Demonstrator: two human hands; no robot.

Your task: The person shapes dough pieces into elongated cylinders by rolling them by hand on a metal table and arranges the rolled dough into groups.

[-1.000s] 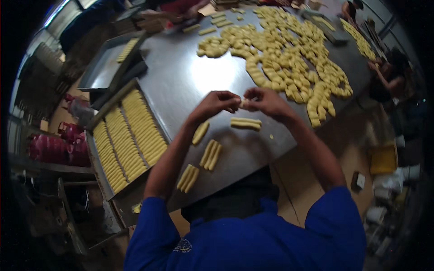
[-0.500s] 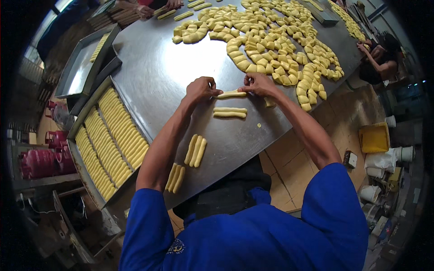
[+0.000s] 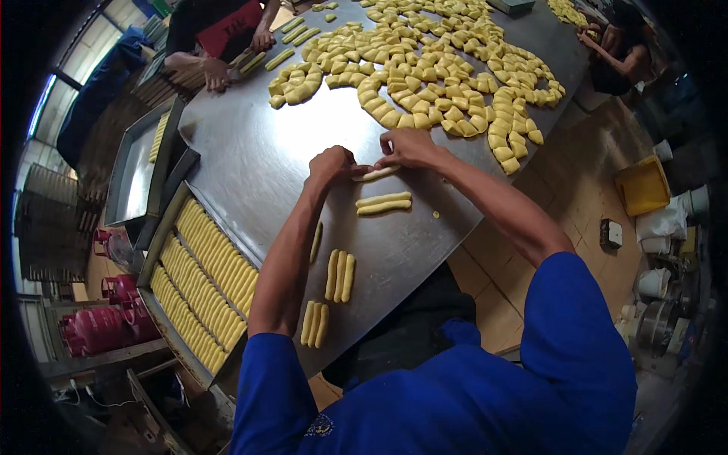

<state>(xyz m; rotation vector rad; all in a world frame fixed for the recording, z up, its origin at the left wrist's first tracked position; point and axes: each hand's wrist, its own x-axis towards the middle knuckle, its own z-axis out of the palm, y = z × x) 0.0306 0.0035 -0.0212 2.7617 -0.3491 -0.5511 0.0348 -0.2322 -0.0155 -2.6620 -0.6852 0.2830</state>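
Over the steel table, my left hand (image 3: 332,164) and my right hand (image 3: 412,149) are close together, fingers bent and pinched at a pale yellow dough stick (image 3: 377,174). My fingers partly cover its upper side. Just nearer to me lies a pair of dough sticks (image 3: 384,203) side by side. Two groups of three, an upper group (image 3: 340,276) and a lower group (image 3: 315,324), rest right of my left forearm. A single dough stick (image 3: 315,243) shows partly from behind that forearm.
Cut dough pieces (image 3: 432,83) cover the table's far side. A tray of dough sticks (image 3: 205,277) stands at the left, with another metal tray (image 3: 140,178) beyond it. A co-worker's hand (image 3: 218,74) is at the far left edge; another person (image 3: 618,57) works far right.
My hands have come closer together over the dough stick. The whole view has shifted, bringing more of the far-left co-worker into sight, and a single stick now shows beside my left forearm.
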